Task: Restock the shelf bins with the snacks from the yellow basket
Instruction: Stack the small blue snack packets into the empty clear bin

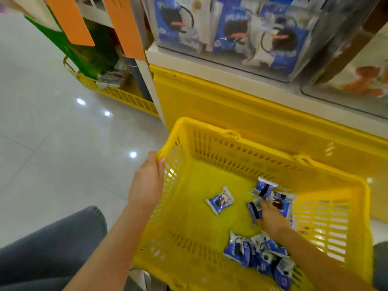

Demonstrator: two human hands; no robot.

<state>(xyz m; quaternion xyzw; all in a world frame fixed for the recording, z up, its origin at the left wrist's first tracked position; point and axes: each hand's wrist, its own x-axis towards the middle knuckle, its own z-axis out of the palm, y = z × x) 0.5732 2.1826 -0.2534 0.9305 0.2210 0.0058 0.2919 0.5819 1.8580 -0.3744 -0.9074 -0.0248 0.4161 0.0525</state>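
My right hand [271, 219] was down inside the yellow basket [210, 128], toward its right wall, palm down on a cluster of snack packets [281, 201] that lay just ahead of and under my fingers [264, 206]. The packets there overlapped at odd angles, the farthest one pointing its long axis at the basket's far wall, so the pick would have to run forward and down, not sideways. My fingers were touching that cluster and buried among the wrappers; I could not tell whether they had closed on a packet or only lay spread over them. A lone packet [220, 201] lay flat on the basket floor to the left of that hand, turned on a diagonal, and a heap of packets [256, 254] sat in the basket's near right corner beside my forearm. My left hand [148, 182] was clamped on the basket's left rim, thumb inside the wall, steadying it, so the right hand was the nearer and the only free one for every packet. The clear shelf bin [231, 40], holding matching packets, stood above and beyond the basket's far wall.
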